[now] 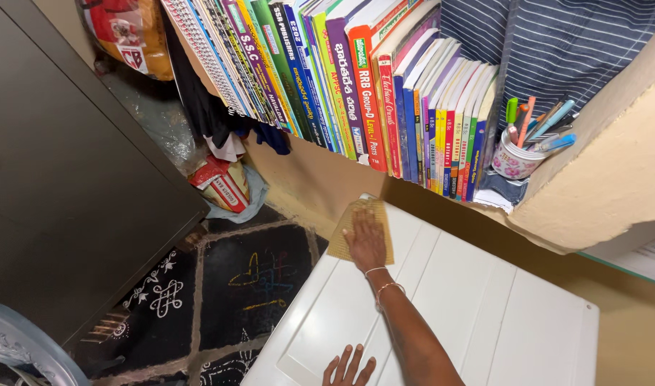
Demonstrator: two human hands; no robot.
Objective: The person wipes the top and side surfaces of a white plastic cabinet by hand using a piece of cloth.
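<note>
- Head view: right hand (365, 241) lies flat, palm down, fingers spread, pressing a tan square woven cleaning cloth (362, 230) onto the far corner of a white ribbed plastic table top (485, 314). Not clenched, no pinch; cloth is held by palm pressure only.
- Left hand (350, 369) at bottom edge of the view, fingers open and splayed, resting on near edge of table top; holds nothing.
- Cloth sits at table's far-left corner, just below a wall shelf w/ a row of upright multicoloured books (356, 78); one cloth edge hangs a bit over the table rim.
- Handling, my read: cloth looks thin, soft, light, floppy; prob. bunches or slides on the smooth plastic if pressure is light. Best hold = flat palm on its middle, or pinch a free corner to lift.
- Table top looks stiff, slick, light-ish; may shift under a hard push.
- Nearby: white floral ceramic cup of pens (515, 159) on shelf end, well apart from hand; dark metal cabinet (70, 179) at left; dark tiled floor w/ chalk patterns (249, 286) below.
</note>
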